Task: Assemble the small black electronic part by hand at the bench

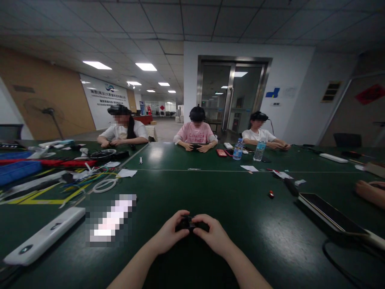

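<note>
Low in the middle of the head view, a small black object [190,225] is held just above or on the dark green table [144,265]. Its exact kind is too dark to make out. My left hand [169,233] grips its left end, with thumb and fingers curled round it. The other end is in my right hand [214,234], whose thumb points inward along the near side. My palms and fingers hide most of the object. To the left lies a blurred-out bright rectangle [112,220].
A white power bank-like device [45,236] lies at left, by a coil of white cable [104,185] and blue trays [18,171]. At right are a dark-screened tablet-like device [331,212] and a small red item [271,194]. Several people sit around, beyond two water bottles [238,150].
</note>
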Demonstrator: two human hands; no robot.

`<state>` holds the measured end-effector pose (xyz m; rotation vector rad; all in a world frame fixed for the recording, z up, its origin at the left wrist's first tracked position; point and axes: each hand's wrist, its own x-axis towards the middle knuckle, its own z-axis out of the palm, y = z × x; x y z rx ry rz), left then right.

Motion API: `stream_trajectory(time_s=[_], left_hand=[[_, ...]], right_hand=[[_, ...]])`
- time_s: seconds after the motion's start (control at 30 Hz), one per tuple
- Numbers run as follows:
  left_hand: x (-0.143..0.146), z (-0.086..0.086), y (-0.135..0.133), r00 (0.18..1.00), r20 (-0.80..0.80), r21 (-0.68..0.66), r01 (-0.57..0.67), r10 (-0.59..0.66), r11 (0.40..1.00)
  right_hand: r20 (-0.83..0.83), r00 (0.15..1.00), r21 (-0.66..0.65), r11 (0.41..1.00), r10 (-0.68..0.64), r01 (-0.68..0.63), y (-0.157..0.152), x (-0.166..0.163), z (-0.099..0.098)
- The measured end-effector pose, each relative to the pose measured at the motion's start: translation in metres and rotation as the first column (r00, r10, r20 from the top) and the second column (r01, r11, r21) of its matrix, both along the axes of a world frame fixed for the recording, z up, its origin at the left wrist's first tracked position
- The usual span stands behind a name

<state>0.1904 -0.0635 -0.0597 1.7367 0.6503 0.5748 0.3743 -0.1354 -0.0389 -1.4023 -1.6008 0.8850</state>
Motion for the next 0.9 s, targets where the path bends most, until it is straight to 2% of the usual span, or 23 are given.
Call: stream_trajectory(time_s=[0.3,0.7,0.9], left_hand=[[-0.0013,0.0053,-0.0011,1.0,-0.004,-0.002,0.028,-0.028,1.0],[-0.0015,0.005,-0.0002,0.999,0.017,-0.019,0.042,-0.041,0.999],[-0.0017,0.0064,-0.0007,0.999,0.019,-0.02,0.036,-0.036,0.999]], right_hand=[[0.067,0.997,-0.073,0.997,-0.031,0.036,-0.004,-0.0043,0.0076],[0.037,0.999,-0.005,0.999,-0.04,0.04,-0.0038,-0.0066,0.0061],[0.02,0.995,0.035,0.994,-0.101,0.1,-0.0007,-0.004,0.0009]])
